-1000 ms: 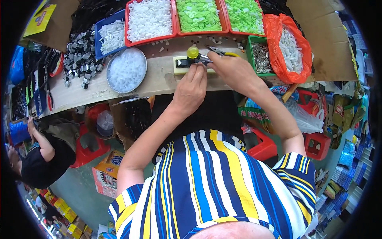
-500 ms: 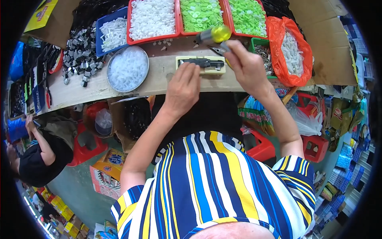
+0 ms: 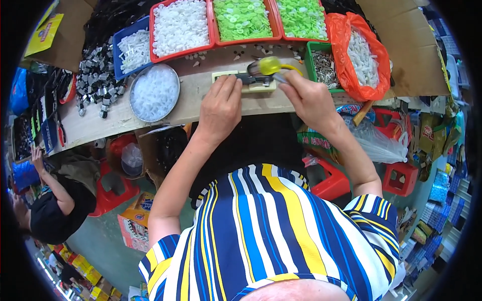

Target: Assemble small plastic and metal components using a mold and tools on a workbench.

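Observation:
My right hand (image 3: 314,98) is closed round the grey handle of a small mallet with a yellow and dark head (image 3: 268,65). The mallet head is low over the right part of a cream block-shaped fixture (image 3: 261,88); whether it touches cannot be told. A long dark part (image 3: 246,78) lies in that fixture, its right end partly hidden behind the mallet. My left hand (image 3: 221,108) presses its fingertips together on the left end of the dark part, holding it down. A yellow curved handle (image 3: 291,67) shows just behind my right hand.
Red trays of white pieces (image 3: 181,27) and green discs (image 3: 241,20) line the back, beside a blue tray (image 3: 133,50). A round metal dish (image 3: 154,93) stands left, near heaped metal-and-black pieces (image 3: 103,75). Right are a green tray (image 3: 324,67) and orange bag (image 3: 359,57). Another person (image 3: 55,205) sits left.
The mallet has come down in my right hand, from above and behind the fixture to over its right part. My left hand stays on the dark part. The whole view has shifted slightly.

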Tool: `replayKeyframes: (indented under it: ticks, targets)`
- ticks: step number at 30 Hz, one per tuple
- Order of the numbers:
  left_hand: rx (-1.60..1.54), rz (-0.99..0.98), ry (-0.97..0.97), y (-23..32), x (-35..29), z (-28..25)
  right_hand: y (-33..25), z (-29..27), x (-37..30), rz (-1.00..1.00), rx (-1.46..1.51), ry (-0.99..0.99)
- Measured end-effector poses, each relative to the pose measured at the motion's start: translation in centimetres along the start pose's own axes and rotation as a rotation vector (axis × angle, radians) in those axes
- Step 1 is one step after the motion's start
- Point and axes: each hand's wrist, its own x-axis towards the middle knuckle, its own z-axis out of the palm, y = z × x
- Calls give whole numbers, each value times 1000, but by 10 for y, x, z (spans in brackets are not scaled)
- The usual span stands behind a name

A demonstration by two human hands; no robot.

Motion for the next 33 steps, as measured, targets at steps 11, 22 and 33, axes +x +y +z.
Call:
replayKeyframes:
  ticks: [11, 22, 33]
  targets:
    - [29, 87, -24, 1, 15, 11, 10, -17, -21, 237, -15, 90]
    - [9, 57, -36, 4, 18, 7, 114, -47, 5, 228, -345, 392]
    - [-134, -56, -115, 0, 36, 2, 103, -44, -2, 62, -369, 391]
